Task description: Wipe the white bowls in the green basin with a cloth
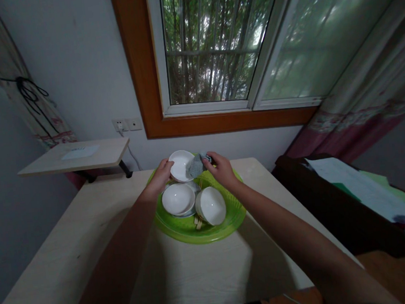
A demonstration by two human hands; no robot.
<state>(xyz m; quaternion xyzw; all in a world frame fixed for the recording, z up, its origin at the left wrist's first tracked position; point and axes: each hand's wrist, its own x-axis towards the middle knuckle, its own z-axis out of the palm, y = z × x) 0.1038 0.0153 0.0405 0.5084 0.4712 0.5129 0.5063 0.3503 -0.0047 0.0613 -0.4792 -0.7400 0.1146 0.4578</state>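
Note:
A green round basin (181,229) sits on the pale table (90,247) below the window. Inside it lie two upturned white bowls, one on the left (178,199) and one on the right (210,205). My left hand (160,177) grips the rim of a third white bowl (180,165), held tilted above the basin's far side. My right hand (221,169) is closed on a grey-blue cloth (196,165) that presses against this bowl's inside. Something wooden (197,223) pokes out beneath the right bowl.
A small side table (71,156) with a paper on it stands at the left by the wall. A dark desk (334,202) with papers lies to the right. Wall sockets (127,124) sit under the window frame. Curtains hang on both sides.

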